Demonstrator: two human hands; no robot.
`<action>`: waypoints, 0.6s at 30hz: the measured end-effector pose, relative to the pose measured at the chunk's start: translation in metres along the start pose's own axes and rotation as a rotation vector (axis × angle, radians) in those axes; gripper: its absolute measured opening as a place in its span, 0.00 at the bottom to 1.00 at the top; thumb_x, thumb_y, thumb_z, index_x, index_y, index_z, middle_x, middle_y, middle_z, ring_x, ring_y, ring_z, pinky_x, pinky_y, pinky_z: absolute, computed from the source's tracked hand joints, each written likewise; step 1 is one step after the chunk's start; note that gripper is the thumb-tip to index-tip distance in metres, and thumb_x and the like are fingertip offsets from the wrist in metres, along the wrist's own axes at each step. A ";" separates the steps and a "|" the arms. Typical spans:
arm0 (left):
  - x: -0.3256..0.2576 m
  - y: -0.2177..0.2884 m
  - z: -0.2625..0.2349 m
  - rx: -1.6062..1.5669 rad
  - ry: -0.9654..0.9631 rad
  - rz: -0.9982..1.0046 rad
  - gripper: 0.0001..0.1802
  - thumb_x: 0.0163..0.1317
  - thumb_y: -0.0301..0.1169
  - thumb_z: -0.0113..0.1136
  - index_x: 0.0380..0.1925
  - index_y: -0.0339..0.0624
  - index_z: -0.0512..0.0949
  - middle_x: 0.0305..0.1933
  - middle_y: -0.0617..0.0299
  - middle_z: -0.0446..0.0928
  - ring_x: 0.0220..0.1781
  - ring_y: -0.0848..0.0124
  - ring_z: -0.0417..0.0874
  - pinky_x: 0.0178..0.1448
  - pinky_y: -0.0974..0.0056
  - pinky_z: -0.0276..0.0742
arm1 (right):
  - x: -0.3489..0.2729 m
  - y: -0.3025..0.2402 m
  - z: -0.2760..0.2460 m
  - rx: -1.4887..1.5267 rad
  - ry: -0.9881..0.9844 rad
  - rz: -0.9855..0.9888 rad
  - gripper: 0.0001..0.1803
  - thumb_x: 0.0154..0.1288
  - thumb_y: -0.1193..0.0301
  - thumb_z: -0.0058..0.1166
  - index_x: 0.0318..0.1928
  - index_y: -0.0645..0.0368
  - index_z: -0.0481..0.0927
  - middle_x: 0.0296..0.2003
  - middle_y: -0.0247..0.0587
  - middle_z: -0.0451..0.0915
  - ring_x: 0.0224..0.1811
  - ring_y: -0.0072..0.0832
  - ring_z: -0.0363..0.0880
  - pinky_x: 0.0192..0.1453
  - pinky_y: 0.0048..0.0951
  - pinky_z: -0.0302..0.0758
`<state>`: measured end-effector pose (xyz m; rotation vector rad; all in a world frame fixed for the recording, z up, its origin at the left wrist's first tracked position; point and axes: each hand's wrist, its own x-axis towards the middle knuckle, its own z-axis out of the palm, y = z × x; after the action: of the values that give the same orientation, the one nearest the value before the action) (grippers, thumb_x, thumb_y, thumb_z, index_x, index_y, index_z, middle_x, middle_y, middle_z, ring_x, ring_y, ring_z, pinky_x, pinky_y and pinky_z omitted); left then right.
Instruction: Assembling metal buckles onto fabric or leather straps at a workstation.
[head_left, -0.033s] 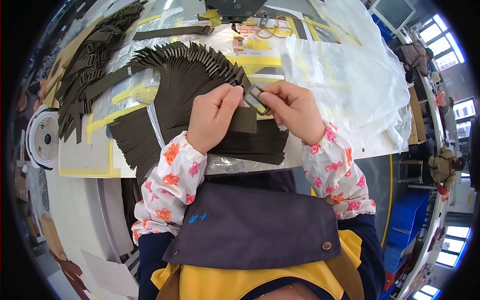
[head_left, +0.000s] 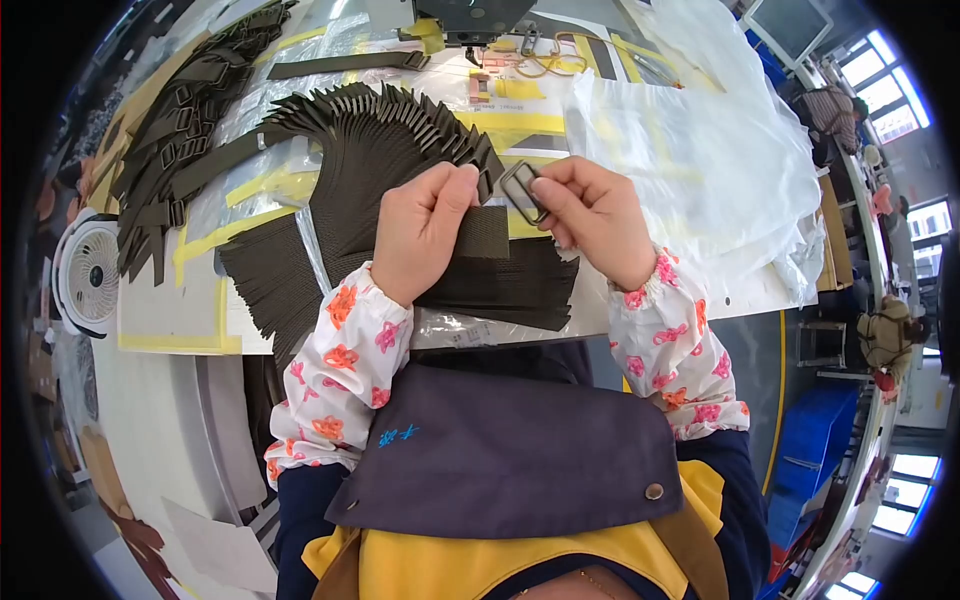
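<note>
My left hand (head_left: 424,232) is closed on a dark olive webbing strap (head_left: 484,233), whose short end sticks out to the right of the fist. Between the thumb and fingers of my right hand (head_left: 594,216) is a dark metal slide buckle (head_left: 523,194), tilted, with its opening showing. A small gap separates the buckle from my left fist. Beneath and behind the hands lies a fanned-out bundle of the same webbing straps (head_left: 360,165), with a pale band (head_left: 312,250) across it. What the left fingertips do is hidden behind the fist.
Straps with buckles fitted (head_left: 185,125) are heaped at the far left. A single strap (head_left: 345,64) lies near a dark machine head (head_left: 470,22) at the back. Clear plastic sheeting (head_left: 690,170) covers the table's right side. A white fan (head_left: 90,272) stands at the left edge.
The buckle in my right hand has shifted slightly to the right, away from my left fist. My left hand has moved a little to the left with the strap.
</note>
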<state>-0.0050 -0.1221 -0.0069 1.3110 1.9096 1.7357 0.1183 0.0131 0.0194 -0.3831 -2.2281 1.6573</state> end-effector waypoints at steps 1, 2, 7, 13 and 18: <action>0.001 -0.004 -0.001 -0.030 0.059 0.025 0.17 0.63 0.35 0.48 0.21 0.33 0.71 0.14 0.63 0.64 0.18 0.81 0.61 0.22 0.72 0.60 | -0.003 -0.001 0.000 0.240 0.078 0.167 0.08 0.62 0.71 0.49 0.36 0.65 0.74 0.21 0.34 0.74 0.15 0.13 0.66 0.19 0.15 0.62; 0.001 -0.007 -0.002 -0.061 0.118 0.050 0.18 0.63 0.36 0.48 0.20 0.33 0.70 0.13 0.64 0.62 0.18 0.81 0.59 0.22 0.72 0.59 | -0.006 -0.001 0.002 0.319 0.081 0.148 0.09 0.63 0.70 0.47 0.38 0.65 0.72 0.21 0.34 0.74 0.14 0.13 0.64 0.18 0.14 0.61; -0.001 -0.001 0.004 -0.055 0.179 0.020 0.19 0.64 0.37 0.47 0.18 0.33 0.68 0.13 0.66 0.59 0.19 0.81 0.57 0.22 0.72 0.58 | -0.016 0.002 0.034 0.502 0.020 0.196 0.09 0.63 0.72 0.46 0.41 0.65 0.71 0.20 0.34 0.74 0.15 0.12 0.66 0.16 0.12 0.60; -0.006 0.001 0.001 -0.079 0.150 0.000 0.13 0.63 0.35 0.48 0.25 0.36 0.71 0.18 0.64 0.67 0.22 0.80 0.65 0.27 0.73 0.64 | -0.007 0.005 0.045 0.435 -0.092 0.204 0.06 0.62 0.77 0.42 0.38 0.65 0.70 0.20 0.34 0.74 0.14 0.12 0.66 0.16 0.13 0.61; -0.005 0.010 -0.020 0.146 -0.040 0.248 0.15 0.48 0.29 0.62 0.38 0.40 0.75 0.34 0.59 0.73 0.35 0.69 0.75 0.40 0.68 0.70 | 0.002 -0.003 0.034 0.276 -0.015 0.134 0.06 0.62 0.77 0.42 0.39 0.65 0.70 0.20 0.34 0.74 0.17 0.13 0.70 0.17 0.14 0.62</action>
<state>-0.0114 -0.1405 0.0056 1.6860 1.9533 1.6886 0.1023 -0.0170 0.0138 -0.4563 -1.9835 2.0099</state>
